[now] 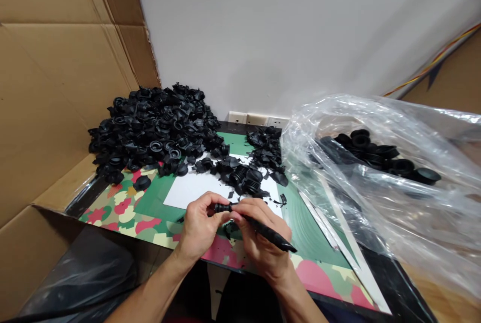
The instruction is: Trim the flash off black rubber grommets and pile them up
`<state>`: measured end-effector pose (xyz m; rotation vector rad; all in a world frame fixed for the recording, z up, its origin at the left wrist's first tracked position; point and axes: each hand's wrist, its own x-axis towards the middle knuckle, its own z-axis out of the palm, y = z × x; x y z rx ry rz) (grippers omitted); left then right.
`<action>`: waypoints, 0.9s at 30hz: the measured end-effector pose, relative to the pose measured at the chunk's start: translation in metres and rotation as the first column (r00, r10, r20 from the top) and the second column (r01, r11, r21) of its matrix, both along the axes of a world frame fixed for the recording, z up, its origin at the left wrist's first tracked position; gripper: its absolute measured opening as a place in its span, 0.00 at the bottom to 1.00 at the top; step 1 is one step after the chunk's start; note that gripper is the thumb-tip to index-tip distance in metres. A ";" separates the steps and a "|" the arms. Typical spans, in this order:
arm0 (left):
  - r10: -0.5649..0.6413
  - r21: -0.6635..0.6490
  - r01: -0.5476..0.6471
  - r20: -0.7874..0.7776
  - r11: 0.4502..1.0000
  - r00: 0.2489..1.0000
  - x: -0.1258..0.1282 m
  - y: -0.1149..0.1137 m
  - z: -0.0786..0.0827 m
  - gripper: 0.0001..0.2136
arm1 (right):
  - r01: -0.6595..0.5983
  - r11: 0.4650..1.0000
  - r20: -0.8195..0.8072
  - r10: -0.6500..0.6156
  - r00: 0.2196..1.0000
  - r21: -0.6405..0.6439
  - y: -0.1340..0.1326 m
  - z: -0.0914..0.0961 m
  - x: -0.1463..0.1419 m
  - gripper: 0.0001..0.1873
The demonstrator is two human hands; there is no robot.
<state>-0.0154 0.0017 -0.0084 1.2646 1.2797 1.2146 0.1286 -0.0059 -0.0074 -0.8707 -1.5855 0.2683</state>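
Near the front of the table, my left hand [198, 225] pinches a small black ribbed rubber part [222, 207] between thumb and fingers. My right hand [263, 243] is closed around a slim tool with a black, wrapped-looking handle [277, 238]. The handle's pointed back end sticks out toward the lower right. The tool's working end meets the rubber part between my fingertips, and its tip is hidden. Just beyond my hands, loose black ribbed parts [240, 175] and scraps lie on a white sheet [180, 191].
A large heap of black rubber parts [158, 127] rises at the back left beside a cardboard box wall [67, 62]. Black scraps [266, 145] pile up below wall sockets [255, 119]. On the right, a clear plastic bag [319, 112] holds black round parts [402, 166]. White strips [326, 235] lie on the green mat [304, 222].
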 end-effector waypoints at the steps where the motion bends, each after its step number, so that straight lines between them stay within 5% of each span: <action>1: 0.010 -0.024 -0.010 0.003 1.000 1.000 0.001 -0.001 0.000 0.06 | 0.093 0.995 -0.013 -0.093 0.996 0.038 0.002 0.000 0.003 0.07; 5: 0.050 -0.089 -0.046 0.035 0.995 0.998 0.002 -0.004 0.000 0.05 | 0.353 0.935 -0.234 -0.347 0.908 -0.016 0.010 -0.001 0.019 0.03; 10: 0.048 -0.053 -0.044 0.077 0.998 0.996 0.001 -0.002 0.003 0.06 | -0.011 0.921 -0.485 -0.194 0.853 -0.388 0.001 -0.003 0.020 0.06; 14: 0.054 -0.025 -0.053 0.058 0.998 0.997 0.002 0.000 0.005 0.05 | -0.246 0.875 -0.623 -0.079 0.778 -0.418 -0.006 -0.005 0.011 0.07; 27: 0.044 0.032 -0.044 -0.005 0.999 0.999 0.002 0.001 0.007 0.05 | -0.356 0.846 -0.653 0.013 0.757 -0.396 -0.008 -0.008 0.003 0.06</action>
